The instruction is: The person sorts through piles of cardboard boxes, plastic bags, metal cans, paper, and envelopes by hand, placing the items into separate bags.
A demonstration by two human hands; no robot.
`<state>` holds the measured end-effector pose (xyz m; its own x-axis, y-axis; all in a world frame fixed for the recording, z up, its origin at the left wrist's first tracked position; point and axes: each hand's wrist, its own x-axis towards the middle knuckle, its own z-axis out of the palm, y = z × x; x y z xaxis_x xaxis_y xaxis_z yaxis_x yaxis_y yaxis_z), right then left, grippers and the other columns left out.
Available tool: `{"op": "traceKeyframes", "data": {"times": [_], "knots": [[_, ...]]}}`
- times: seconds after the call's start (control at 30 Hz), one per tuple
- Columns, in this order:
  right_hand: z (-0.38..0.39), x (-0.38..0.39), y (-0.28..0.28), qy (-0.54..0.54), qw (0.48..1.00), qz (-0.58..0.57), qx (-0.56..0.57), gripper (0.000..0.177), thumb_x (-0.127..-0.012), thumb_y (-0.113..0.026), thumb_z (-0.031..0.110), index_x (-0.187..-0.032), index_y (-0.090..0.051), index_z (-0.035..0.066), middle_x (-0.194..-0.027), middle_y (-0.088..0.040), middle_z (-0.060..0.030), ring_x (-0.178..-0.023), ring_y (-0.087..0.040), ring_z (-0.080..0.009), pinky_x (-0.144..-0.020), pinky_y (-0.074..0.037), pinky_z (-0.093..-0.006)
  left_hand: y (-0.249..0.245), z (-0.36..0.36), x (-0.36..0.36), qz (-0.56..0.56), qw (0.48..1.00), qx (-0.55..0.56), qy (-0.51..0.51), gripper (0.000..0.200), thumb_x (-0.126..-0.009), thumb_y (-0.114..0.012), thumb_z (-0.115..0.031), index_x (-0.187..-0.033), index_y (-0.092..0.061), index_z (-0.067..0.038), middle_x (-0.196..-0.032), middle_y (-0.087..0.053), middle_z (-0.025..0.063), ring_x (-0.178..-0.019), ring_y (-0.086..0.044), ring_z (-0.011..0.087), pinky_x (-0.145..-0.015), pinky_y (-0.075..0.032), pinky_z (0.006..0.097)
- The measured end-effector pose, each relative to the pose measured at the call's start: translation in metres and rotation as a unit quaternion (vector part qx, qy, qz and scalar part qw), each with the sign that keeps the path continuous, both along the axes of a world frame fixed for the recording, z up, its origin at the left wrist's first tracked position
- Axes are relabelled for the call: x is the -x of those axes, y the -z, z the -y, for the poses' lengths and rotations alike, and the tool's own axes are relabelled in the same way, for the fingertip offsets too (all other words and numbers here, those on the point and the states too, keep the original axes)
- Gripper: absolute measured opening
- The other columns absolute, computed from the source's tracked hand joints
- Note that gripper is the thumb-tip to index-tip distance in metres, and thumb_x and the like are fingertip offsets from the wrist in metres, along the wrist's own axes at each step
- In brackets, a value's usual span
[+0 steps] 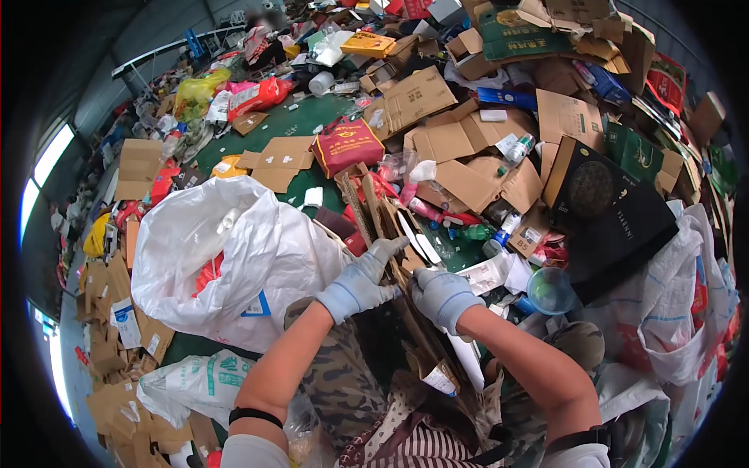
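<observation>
A blurred person (pixel 261 17) at the far edge; cardboard (pixel 425 343) bottom hidden.

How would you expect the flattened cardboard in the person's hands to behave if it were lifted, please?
The flattened cardboard looks fairly stiff: it stands on edge between the left hand and right hand without sagging. Being several loose sheets, it would probably fan apart or slip unless gripped firmly. It is likely light for its size, being thin board.

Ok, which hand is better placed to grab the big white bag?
Left, probably: the left hand rests on the cardboard stack beside the white bag, while the right hand grips its far side.
</observation>
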<state>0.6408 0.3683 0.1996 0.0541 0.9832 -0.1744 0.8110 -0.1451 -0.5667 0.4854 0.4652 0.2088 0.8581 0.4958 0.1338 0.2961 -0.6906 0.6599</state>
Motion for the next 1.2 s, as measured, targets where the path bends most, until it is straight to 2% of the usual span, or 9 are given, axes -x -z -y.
{"op": "traceKeyframes", "data": {"times": [0.27,0.3,0.47,0.53,0.7,0.8,0.83,1.03,1.2], "knots": [[-0.013,0.002,-0.018,-0.094,0.964,0.009,0.248,0.033,-0.085,-0.041,0.023,-0.104,-0.056,0.001,-0.100,-0.061,-0.0221,-0.096,-0.059,-0.0320,-0.082,-0.044,-0.0410,0.008,-0.002,0.008,0.002,1.000,-0.028,0.008,0.080,-0.063,-0.072,-0.009,-0.132,-0.033,-0.010,-0.113,-0.044,0.0154,-0.108,-0.044,0.0325,-0.092,-0.039,0.0359],[-0.009,0.003,-0.016,-0.082,0.960,-0.019,0.268,0.032,-0.087,-0.040,0.028,-0.098,-0.056,0.003,-0.073,-0.063,-0.0164,-0.064,-0.063,-0.0295,-0.067,-0.049,-0.0390,0.005,0.000,0.009,-0.014,1.000,-0.019,0.006,0.079,-0.063,-0.072,-0.009,-0.132,-0.034,-0.011,-0.113,-0.044,0.0154,-0.107,-0.045,0.0326,-0.091,-0.039,0.0360],[0.015,0.006,-0.016,-0.093,0.974,0.080,0.191,0.033,-0.088,-0.039,0.028,-0.101,-0.055,0.002,-0.087,-0.062,-0.0206,-0.083,-0.060,-0.0350,-0.076,-0.046,-0.0423,0.004,0.006,0.009,-0.046,0.997,-0.019,0.050,0.072,-0.063,-0.072,-0.008,-0.127,-0.040,-0.010,-0.113,-0.044,0.0153,-0.103,-0.049,0.0335,-0.089,-0.041,0.0364],[0.024,-0.002,-0.023,-0.081,0.975,0.096,0.184,0.034,-0.088,-0.039,0.028,-0.102,-0.055,0.002,-0.094,-0.061,-0.0222,-0.092,-0.058,-0.0365,-0.081,-0.044,-0.0433,0.002,0.010,0.003,-0.038,0.998,-0.031,0.036,0.060,-0.063,-0.072,-0.008,-0.117,-0.047,-0.009,-0.114,-0.043,0.0149,-0.102,-0.051,0.0334,-0.089,-0.042,0.0366],[0.059,-0.013,-0.036,-0.036,0.988,0.122,0.086,0.031,-0.086,-0.047,0.032,-0.097,-0.052,0.004,-0.073,-0.063,-0.0181,-0.068,-0.061,-0.0369,-0.064,-0.047,-0.0448,0.005,0.007,0.004,-0.059,0.997,-0.044,0.013,0.050,-0.062,-0.072,-0.009,-0.106,-0.050,-0.006,-0.116,-0.042,0.0150,-0.105,-0.049,0.0343,-0.091,-0.042,0.0363],[0.075,-0.012,-0.034,0.040,0.989,0.121,0.079,0.035,-0.084,-0.051,0.034,-0.102,-0.047,0.004,-0.076,-0.063,-0.0190,-0.072,-0.062,-0.0357,-0.065,-0.047,-0.0444,0.006,0.008,0.004,-0.056,0.998,-0.036,0.001,0.048,-0.062,-0.072,-0.009,-0.105,-0.051,-0.005,-0.119,-0.041,0.0156,-0.107,-0.048,0.0345,-0.092,-0.041,0.0365],[0.075,-0.008,-0.023,0.038,0.981,0.137,0.135,0.043,-0.082,-0.054,0.038,-0.107,-0.043,0.005,-0.083,-0.063,-0.0190,-0.076,-0.063,-0.0351,-0.067,-0.048,-0.0436,0.005,0.009,0.001,-0.055,0.998,-0.035,0.002,0.047,-0.062,-0.071,-0.009,-0.104,-0.051,-0.005,-0.119,-0.041,0.0159,-0.108,-0.047,0.0345,-0.092,-0.041,0.0366],[0.078,-0.029,0.001,0.070,0.982,0.119,0.127,0.052,-0.075,-0.058,0.030,-0.117,-0.039,0.006,-0.089,-0.063,-0.0186,-0.083,-0.062,-0.0345,-0.071,-0.048,-0.0428,0.010,0.013,0.005,0.011,1.000,0.016,0.017,0.042,-0.066,-0.068,-0.006,-0.105,-0.052,-0.006,-0.123,-0.040,0.0141,-0.113,-0.045,0.0297,-0.091,-0.042,0.0335],[0.101,-0.116,0.038,0.195,0.979,-0.006,0.065,0.044,-0.079,-0.057,0.032,-0.113,-0.051,0.004,-0.101,-0.060,-0.0230,-0.094,-0.058,-0.0359,-0.081,-0.046,-0.0386,0.002,0.013,0.018,-0.060,0.996,0.050,-0.048,0.028,-0.076,-0.063,-0.013,-0.102,-0.055,-0.004,-0.125,-0.039,0.0127,-0.115,-0.044,0.0252,-0.090,-0.043,0.0327]]}}
